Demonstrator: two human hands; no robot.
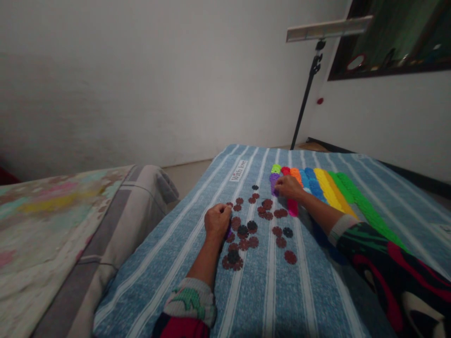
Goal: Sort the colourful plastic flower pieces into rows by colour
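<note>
My left hand [217, 221] is closed with its fingertips together, beside loose brown notched plastic discs [244, 244]. Whatever it may pinch is too small to make out. A purple disc [229, 235] shows just beside it, partly hidden. My right hand [289, 187] is also closed, its fingertips at the near end of a short row of purple discs [274, 180]; what they pinch is hidden. Beyond and right of it run rows of overlapping discs: lime [276, 168], orange [296, 175], blue [313, 183], yellow [327, 188] and green [366, 209]. Several black discs [252, 226] lie among the brown ones.
The discs lie on a blue striped cloth [197, 253] with a "With love" label [238, 171]. At left stands another surface under a flowered cover [45, 220]. Behind are a black stand [306, 98] with a light bar [329, 29], a white wall and a window.
</note>
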